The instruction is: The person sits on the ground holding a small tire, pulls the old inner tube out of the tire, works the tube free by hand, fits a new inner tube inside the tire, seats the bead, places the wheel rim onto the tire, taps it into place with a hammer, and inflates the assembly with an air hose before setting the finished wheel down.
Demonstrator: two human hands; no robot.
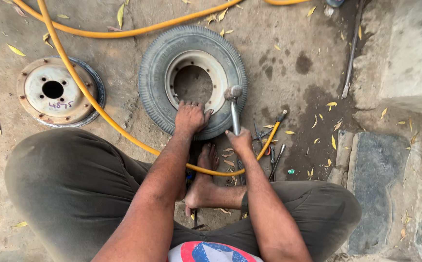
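Observation:
A small grey tyre (pixel 153 73) on a white wheel rim (pixel 215 73) lies flat on the dirt ground in front of me. My left hand (pixel 190 117) presses palm down on the tyre's near sidewall, fingers spread. My right hand (pixel 241 141) grips the metal handle of a hammer (pixel 234 104). The hammer's head rests at the rim's right edge. My bare foot (pixel 203 182) sits between my knees just below the tyre.
A rusty rim half (pixel 58 92) lies to the left. A yellow hose (pixel 82 90) runs across the ground and under my arms. Pliers and other hand tools (pixel 269 145) lie to the right of the hammer. Concrete blocks (pixel 405 63) and a step stand on the right.

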